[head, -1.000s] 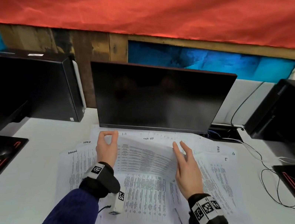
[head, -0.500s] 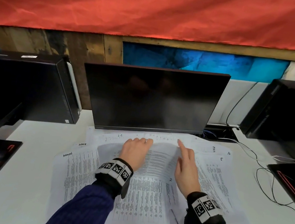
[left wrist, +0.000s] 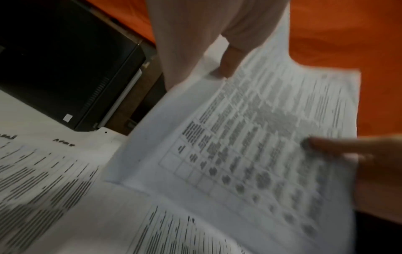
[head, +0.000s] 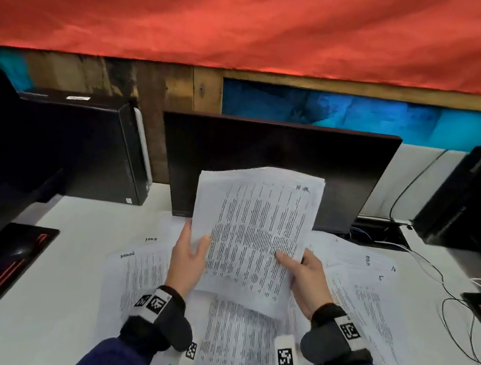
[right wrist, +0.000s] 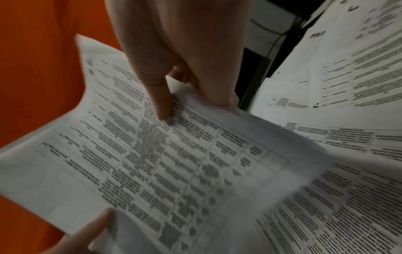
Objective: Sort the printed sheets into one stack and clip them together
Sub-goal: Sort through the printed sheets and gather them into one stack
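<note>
I hold a bundle of printed sheets [head: 250, 241] raised in front of the monitor [head: 275, 159], my left hand [head: 188, 261] pinching its left edge and my right hand [head: 304, 277] gripping its right edge. More loose sheets [head: 365, 302] lie spread on the surface [head: 74, 218] below the monitor.

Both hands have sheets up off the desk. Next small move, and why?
Probably tap the held sheets on edge on the desk to square them. The left hand and right hand pinch their sides, their top edges look uneven, and more loose sheets still lie spread below. No clip is visible.
</note>
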`<state>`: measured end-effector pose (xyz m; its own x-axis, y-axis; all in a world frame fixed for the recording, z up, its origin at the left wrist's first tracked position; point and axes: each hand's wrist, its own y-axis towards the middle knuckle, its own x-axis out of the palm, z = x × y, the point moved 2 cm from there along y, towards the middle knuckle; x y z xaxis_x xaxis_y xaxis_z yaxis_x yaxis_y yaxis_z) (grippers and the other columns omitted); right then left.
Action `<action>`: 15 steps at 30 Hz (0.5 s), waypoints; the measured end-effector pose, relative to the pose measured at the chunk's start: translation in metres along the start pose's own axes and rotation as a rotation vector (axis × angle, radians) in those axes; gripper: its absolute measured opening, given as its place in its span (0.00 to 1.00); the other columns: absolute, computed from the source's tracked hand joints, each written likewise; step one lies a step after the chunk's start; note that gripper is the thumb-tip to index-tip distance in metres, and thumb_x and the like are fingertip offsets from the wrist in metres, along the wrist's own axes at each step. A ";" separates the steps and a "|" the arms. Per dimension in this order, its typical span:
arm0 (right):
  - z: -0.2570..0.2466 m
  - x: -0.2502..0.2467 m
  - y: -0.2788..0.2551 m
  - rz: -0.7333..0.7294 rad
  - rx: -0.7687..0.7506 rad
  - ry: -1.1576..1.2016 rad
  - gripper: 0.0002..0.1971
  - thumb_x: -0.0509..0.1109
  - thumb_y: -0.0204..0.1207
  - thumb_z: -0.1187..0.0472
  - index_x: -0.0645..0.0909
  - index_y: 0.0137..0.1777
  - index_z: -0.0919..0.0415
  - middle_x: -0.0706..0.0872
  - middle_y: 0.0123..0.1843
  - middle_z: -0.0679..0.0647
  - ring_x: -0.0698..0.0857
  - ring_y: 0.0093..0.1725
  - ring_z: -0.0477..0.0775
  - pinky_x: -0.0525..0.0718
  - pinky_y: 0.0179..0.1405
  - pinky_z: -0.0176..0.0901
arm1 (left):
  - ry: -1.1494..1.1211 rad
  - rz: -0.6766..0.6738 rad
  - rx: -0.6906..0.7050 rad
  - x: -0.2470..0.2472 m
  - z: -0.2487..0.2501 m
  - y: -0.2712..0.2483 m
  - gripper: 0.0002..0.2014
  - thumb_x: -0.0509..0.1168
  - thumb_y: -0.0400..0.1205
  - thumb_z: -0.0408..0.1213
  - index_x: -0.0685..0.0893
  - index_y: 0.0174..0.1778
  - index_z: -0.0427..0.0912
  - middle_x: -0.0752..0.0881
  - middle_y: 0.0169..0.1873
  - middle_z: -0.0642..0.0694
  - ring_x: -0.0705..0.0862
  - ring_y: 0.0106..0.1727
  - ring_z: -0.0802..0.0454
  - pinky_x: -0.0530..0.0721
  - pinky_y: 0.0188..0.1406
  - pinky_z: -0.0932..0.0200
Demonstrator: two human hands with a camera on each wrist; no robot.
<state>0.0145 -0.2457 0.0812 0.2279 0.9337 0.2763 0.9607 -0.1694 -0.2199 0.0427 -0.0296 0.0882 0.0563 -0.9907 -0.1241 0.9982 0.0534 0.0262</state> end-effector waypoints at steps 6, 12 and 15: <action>0.018 0.021 -0.016 0.056 -0.141 -0.141 0.14 0.72 0.74 0.68 0.77 0.57 0.55 0.87 0.54 0.54 0.88 0.50 0.50 0.84 0.43 0.37 | -0.051 0.127 -0.035 0.007 -0.042 -0.018 0.16 0.58 0.86 0.37 0.63 0.67 0.53 0.81 0.59 0.46 0.84 0.51 0.55 0.83 0.51 0.57; 0.013 0.024 -0.016 0.316 -0.584 -0.484 0.28 0.67 0.80 0.60 0.62 0.76 0.43 0.72 0.65 0.42 0.77 0.60 0.35 0.78 0.56 0.31 | 0.043 0.126 -0.050 0.005 -0.059 -0.014 0.15 0.60 0.85 0.35 0.64 0.65 0.48 0.83 0.54 0.44 0.83 0.45 0.61 0.79 0.35 0.70; 0.002 0.031 -0.016 0.224 -0.774 -0.860 0.33 0.60 0.82 0.67 0.56 0.80 0.37 0.63 0.73 0.46 0.79 0.50 0.34 0.78 0.49 0.22 | 0.047 0.115 -0.056 0.004 -0.062 -0.009 0.18 0.60 0.85 0.34 0.64 0.68 0.45 0.83 0.53 0.45 0.83 0.45 0.62 0.78 0.34 0.73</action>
<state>0.0061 -0.2130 0.0916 0.5065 0.7140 -0.4835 0.8205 -0.2267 0.5248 0.0352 -0.0267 0.0259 0.1698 -0.9708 -0.1694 0.9846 0.1745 -0.0127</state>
